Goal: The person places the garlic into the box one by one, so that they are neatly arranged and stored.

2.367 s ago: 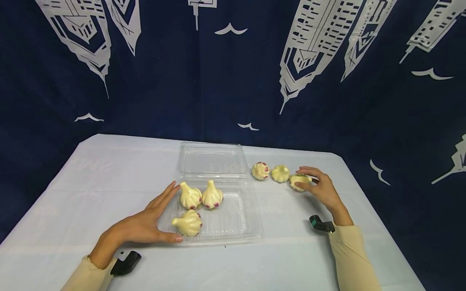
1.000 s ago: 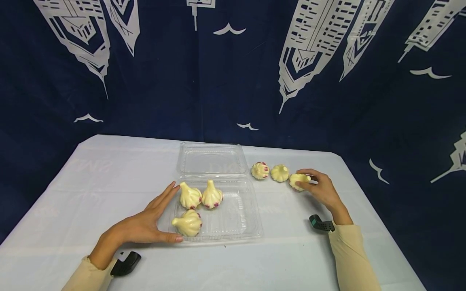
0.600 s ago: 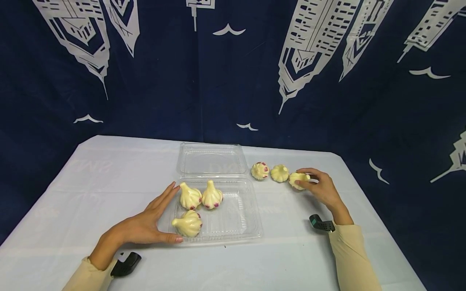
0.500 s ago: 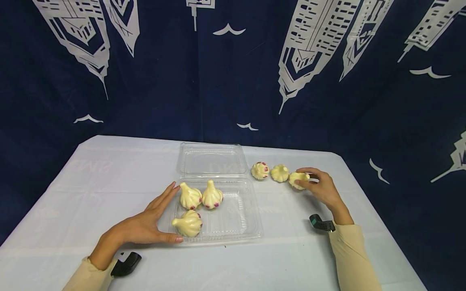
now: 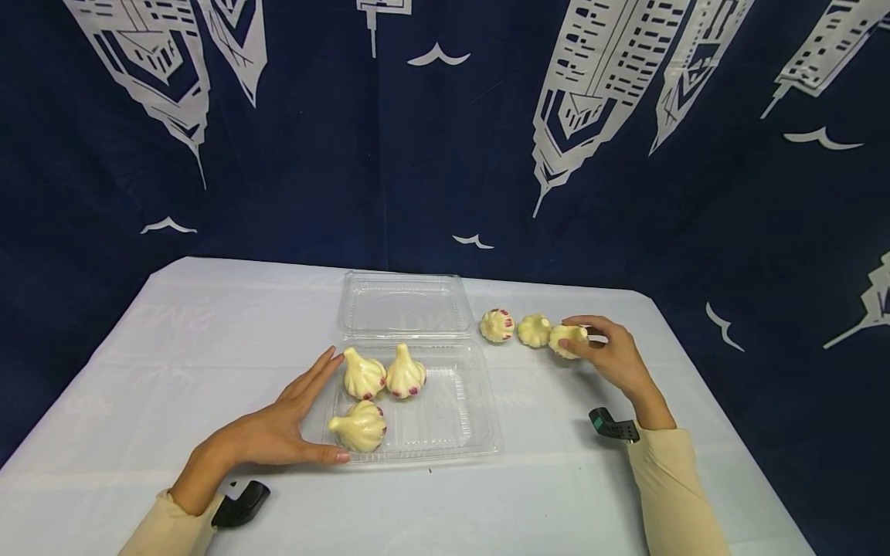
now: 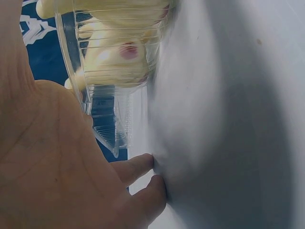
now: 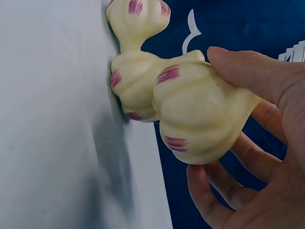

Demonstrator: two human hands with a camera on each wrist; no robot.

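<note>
My right hand (image 5: 615, 359) pinches a cream garlic bulb (image 5: 568, 340) with purple marks between thumb and fingers. In the right wrist view this garlic bulb (image 7: 205, 112) appears raised off the table, its neck toward the palm. Beside it on the table sit a second garlic bulb (image 5: 534, 330) and a third garlic bulb (image 5: 497, 326). My left hand (image 5: 271, 428) spreads along the left side of a clear plastic clamshell box (image 5: 452, 409), thumb at its front corner, fingers straight. Three garlic bulbs (image 5: 406, 372) lie in the left part of the box.
The clamshell's lid (image 5: 408, 305) lies folded back toward the far table edge. A white cloth covers the table (image 5: 229, 332). Behind it hangs a dark blue curtain (image 5: 313, 193) printed with white buildings. Each wrist bears a black device (image 5: 241, 503).
The right hand, holding the garlic bulb, has shifted slightly to the left and away from me; the bulb has risen a little. My left hand and the box have stayed still.
</note>
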